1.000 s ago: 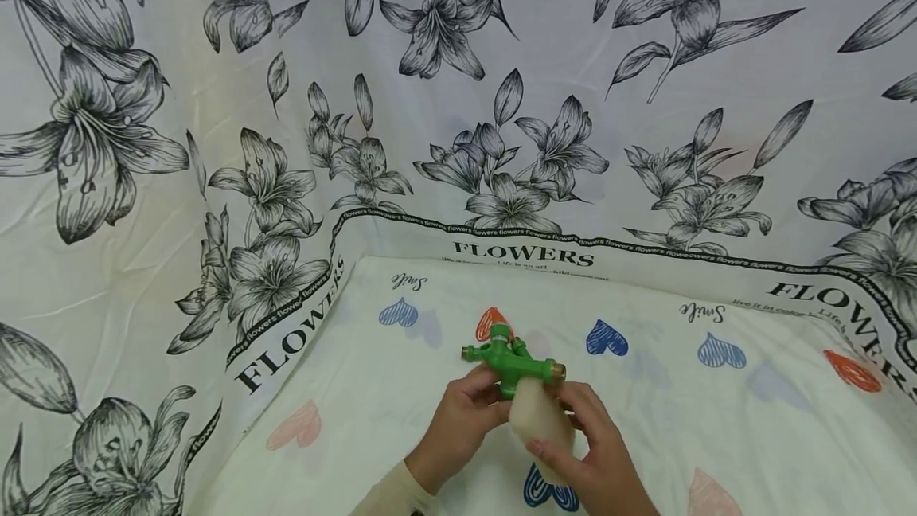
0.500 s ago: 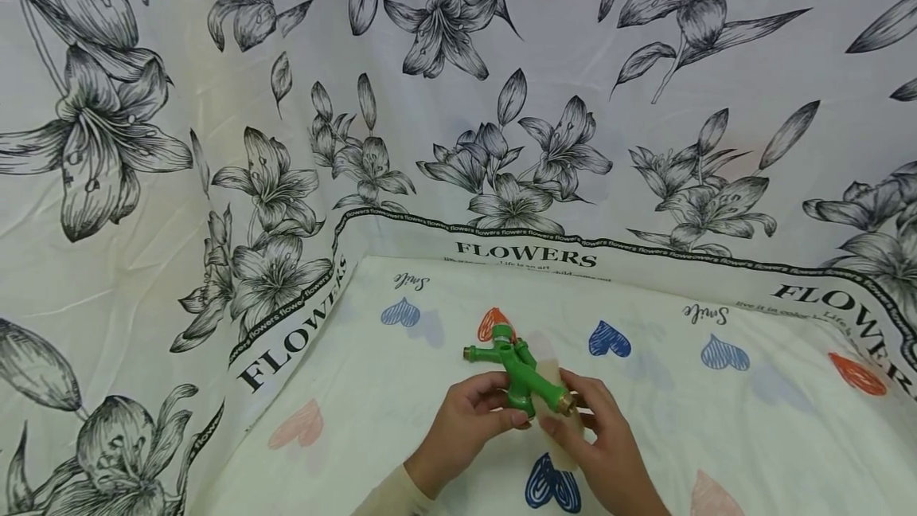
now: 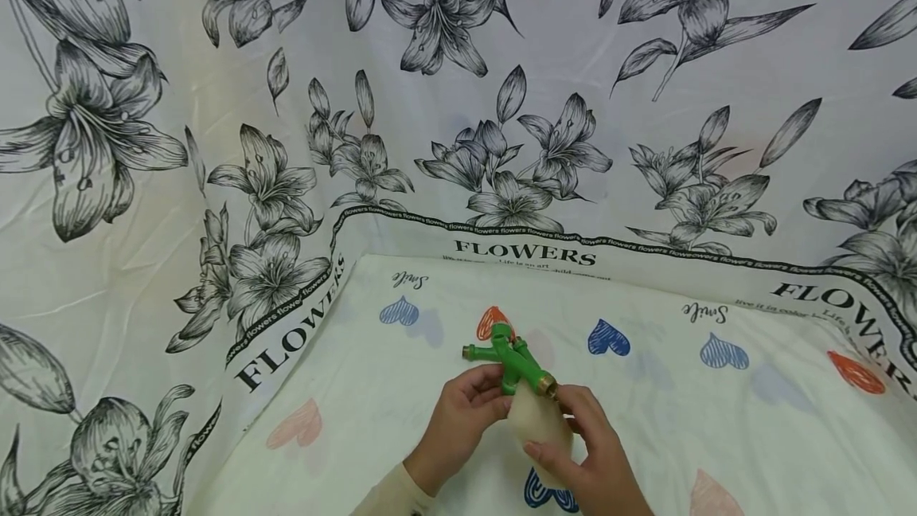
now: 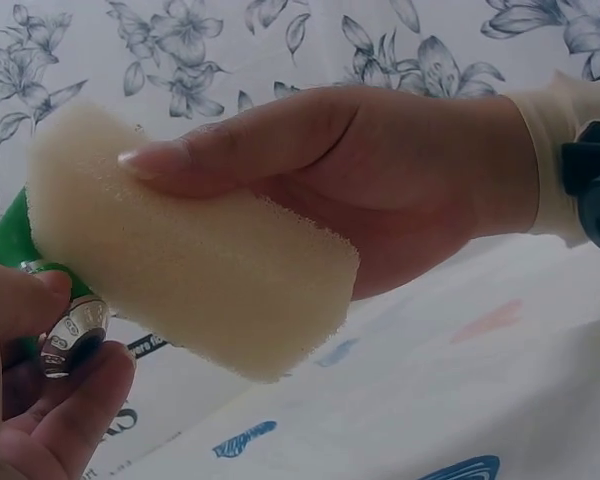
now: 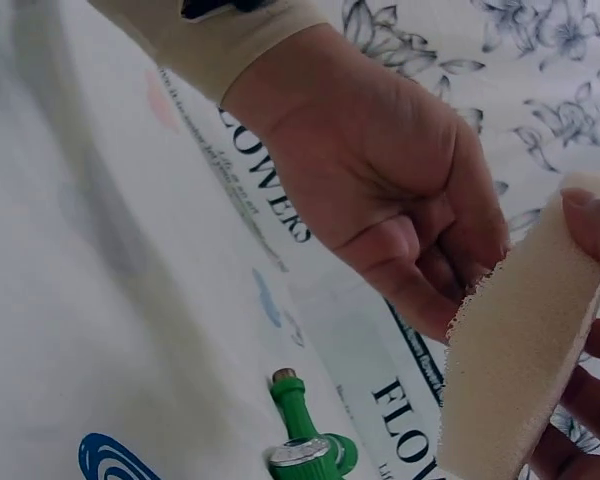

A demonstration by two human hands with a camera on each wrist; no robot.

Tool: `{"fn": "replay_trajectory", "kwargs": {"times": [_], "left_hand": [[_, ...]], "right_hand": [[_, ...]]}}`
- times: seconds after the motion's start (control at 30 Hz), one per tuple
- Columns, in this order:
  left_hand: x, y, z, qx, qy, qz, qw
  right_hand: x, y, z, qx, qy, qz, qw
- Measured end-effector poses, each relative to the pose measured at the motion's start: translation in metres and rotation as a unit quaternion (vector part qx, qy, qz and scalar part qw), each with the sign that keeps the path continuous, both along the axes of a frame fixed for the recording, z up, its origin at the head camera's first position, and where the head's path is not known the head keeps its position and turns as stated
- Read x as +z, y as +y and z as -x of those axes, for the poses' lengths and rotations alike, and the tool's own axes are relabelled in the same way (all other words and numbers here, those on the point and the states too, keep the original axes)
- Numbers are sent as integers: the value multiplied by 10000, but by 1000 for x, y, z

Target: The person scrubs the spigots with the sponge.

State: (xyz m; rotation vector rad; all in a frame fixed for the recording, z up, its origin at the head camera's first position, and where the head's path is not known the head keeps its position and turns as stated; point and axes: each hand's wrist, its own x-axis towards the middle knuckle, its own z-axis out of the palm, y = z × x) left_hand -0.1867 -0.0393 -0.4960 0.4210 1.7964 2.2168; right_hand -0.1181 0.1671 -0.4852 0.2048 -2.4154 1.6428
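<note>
My left hand (image 3: 458,428) grips a green tap (image 3: 530,366) by its lower end; a brass threaded end points right. In the left wrist view the fingers pinch a shiny metal end (image 4: 78,335) of that tap. My right hand (image 3: 598,452) holds a cream block sponge (image 3: 540,424), thumb on the near face and fingers behind. The sponge sits right below the tap's brass end and overlaps its body. Another green tap (image 5: 302,430), with a chrome band and brass tip, lies on the cloth, largely hidden behind the held one in the head view.
A white cloth (image 3: 344,420) printed with coloured hearts covers the surface. Floral curtains (image 3: 501,166) stand along the back and left. Both wrists carry dark bands over cream sleeves.
The held tap swung down to the right in front of the sponge, then back up and left. The sponge is again in front, below the brass end. Both hands keep their hold.
</note>
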Motion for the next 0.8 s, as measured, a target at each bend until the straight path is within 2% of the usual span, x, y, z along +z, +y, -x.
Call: {"fn": "replay_trajectory", "kwargs": {"times": [0.13, 0.4, 0.53, 0.7, 0.8], "left_hand": [[0, -1, 0, -29, 11, -9, 10000], [-2, -2, 2, -155, 417, -122, 9989], [-2, -3, 0, -285, 266, -183, 9991], [1, -3, -4, -549, -5, -342, 9979], [2, -2, -5, -663, -2, -383, 9971]], "right_hand": [[0, -1, -1, 20, 46, 12, 10000], [0, -2, -1, 96, 322, -144, 9993], [1, -2, 2, 25, 23, -90, 10000], [-1, 1, 10, -292, -511, -77, 9982], [-3, 4, 13, -396, -623, -54, 9973]]}}
